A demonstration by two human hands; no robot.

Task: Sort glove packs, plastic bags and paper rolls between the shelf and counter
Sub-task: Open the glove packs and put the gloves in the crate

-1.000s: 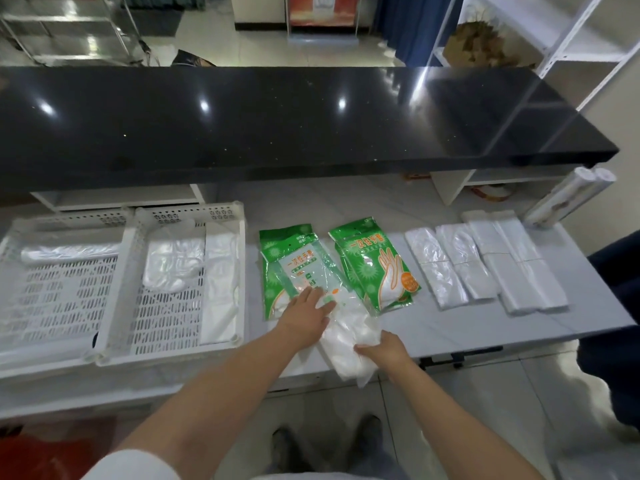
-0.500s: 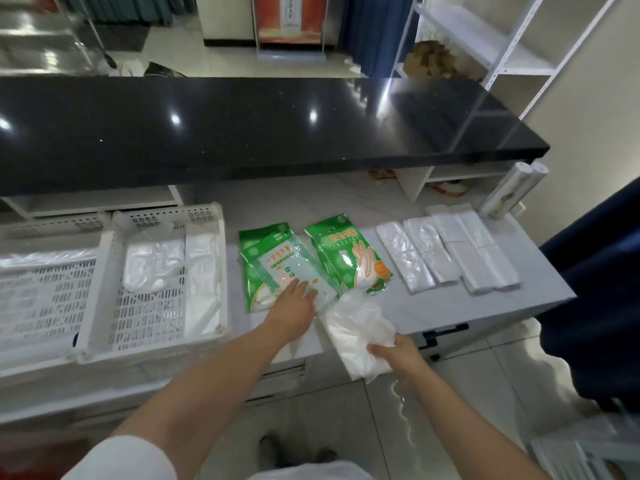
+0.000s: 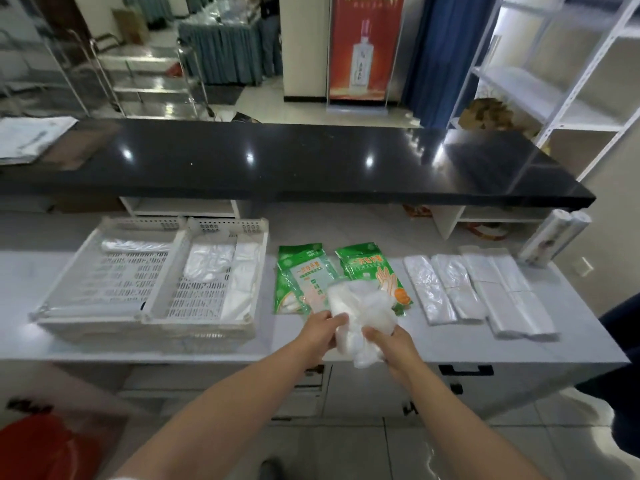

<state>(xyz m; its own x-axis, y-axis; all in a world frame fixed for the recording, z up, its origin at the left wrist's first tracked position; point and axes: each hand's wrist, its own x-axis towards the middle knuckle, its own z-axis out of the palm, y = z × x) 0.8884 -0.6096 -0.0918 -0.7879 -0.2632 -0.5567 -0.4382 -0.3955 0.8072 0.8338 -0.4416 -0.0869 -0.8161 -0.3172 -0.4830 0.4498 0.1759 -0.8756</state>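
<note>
Both hands grip a crumpled clear plastic bag (image 3: 360, 313) above the near edge of the white counter (image 3: 571, 313), left hand (image 3: 320, 330) on its left side, right hand (image 3: 391, 341) on its right. Just beyond lie two green glove packs (image 3: 367, 265), white baskets (image 3: 166, 271) to the left, flat bag stacks (image 3: 464, 289) to the right, paper rolls (image 3: 550, 240) far right.

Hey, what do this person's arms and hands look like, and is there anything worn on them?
Both forearms are bare to the wrists: the left forearm and the right forearm show no watch or band. The left hand and right hand wear no gloves, and no rings show.
</note>
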